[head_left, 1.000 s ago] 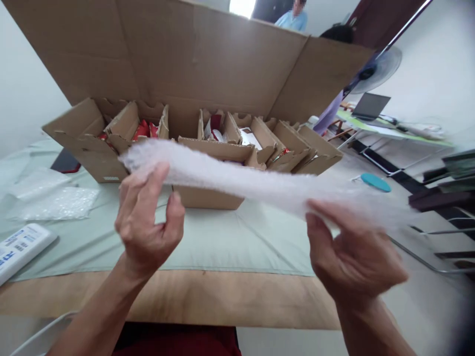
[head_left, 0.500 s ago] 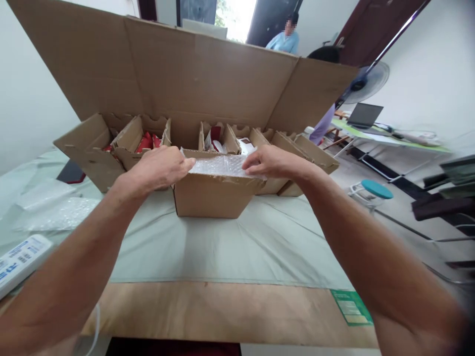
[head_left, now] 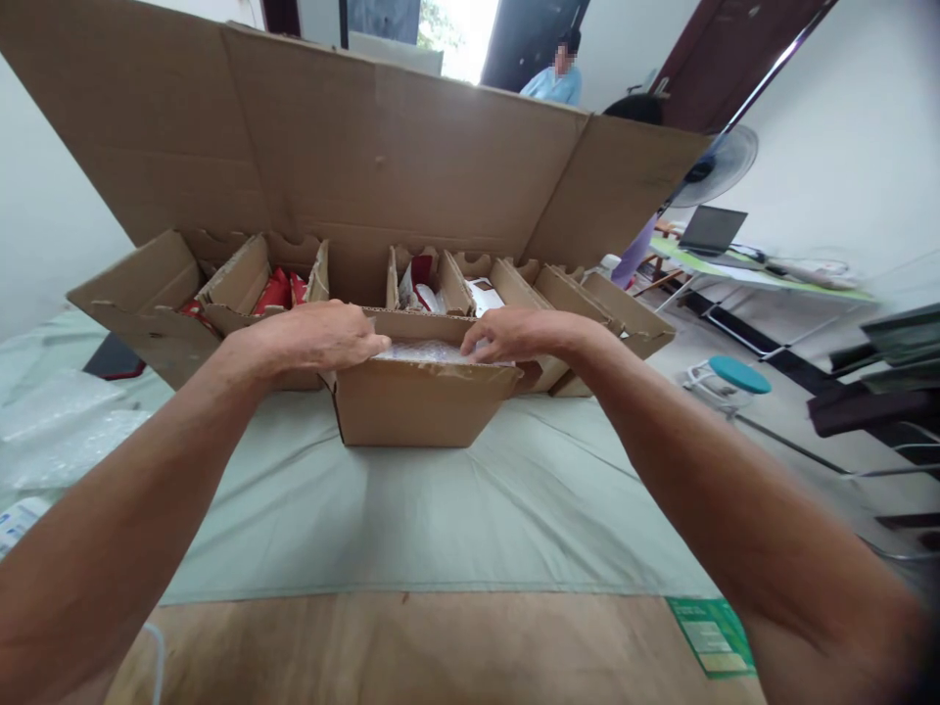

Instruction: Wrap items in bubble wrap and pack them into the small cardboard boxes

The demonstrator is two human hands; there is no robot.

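A small open cardboard box point(head_left: 418, 411) stands on the pale green cloth in front of me. A sheet of clear bubble wrap point(head_left: 426, 351) lies in its top. My left hand point(head_left: 315, 338) rests over the box's left rim, its fingers curled down onto the wrap's left end. My right hand point(head_left: 518, 335) sits on the right rim with its fingers bent onto the wrap's right end. Behind stands a long cardboard carton point(head_left: 147, 294) with dividers and a tall raised lid point(head_left: 367, 147). Red packets point(head_left: 275, 291) fill one of its left compartments.
More bubble wrap point(head_left: 59, 431) lies on the cloth at the left. A green label point(head_left: 711, 636) is stuck on the wooden table edge. To the right are a teal-topped stool point(head_left: 738, 374), a fan point(head_left: 716, 171) and a laptop point(head_left: 711, 230). A person point(head_left: 554, 83) sits beyond the lid.
One second ago I held the bubble wrap stretched between both hands above the table. Both hands have since reached forward and pushed it down into the small box, deeper now than half a second ago.
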